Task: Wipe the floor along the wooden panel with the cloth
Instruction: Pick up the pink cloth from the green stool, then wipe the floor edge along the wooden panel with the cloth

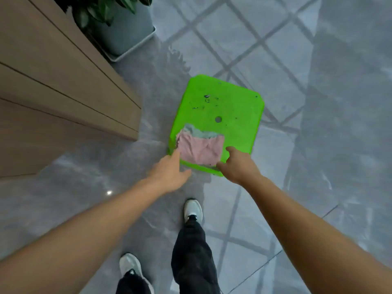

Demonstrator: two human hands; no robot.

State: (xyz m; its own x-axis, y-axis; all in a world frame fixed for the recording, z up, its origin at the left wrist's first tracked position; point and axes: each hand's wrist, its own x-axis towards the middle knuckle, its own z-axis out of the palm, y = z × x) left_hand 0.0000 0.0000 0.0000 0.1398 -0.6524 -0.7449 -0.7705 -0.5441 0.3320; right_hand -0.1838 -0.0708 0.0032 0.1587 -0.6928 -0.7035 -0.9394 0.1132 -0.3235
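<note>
A pink and grey cloth (pixel 200 147) lies on the near part of a bright green stool top (pixel 224 111) that stands on the grey tiled floor (pixel 101 170). My left hand (pixel 169 172) reaches to the cloth's left edge, index finger stretched out and touching it. At the cloth's right edge my right hand (pixel 238 164) has finger and thumb apart around the near corner. Neither hand has closed on the cloth. The wooden panel (pixel 63 102) runs along the left, its end corner just left of the stool.
A grey planter (pixel 125 32) with a green plant stands in a tray against the panel at the top. My two feet in white shoes (pixel 193 210) stand just behind the stool. Glossy floor stretches off to the right.
</note>
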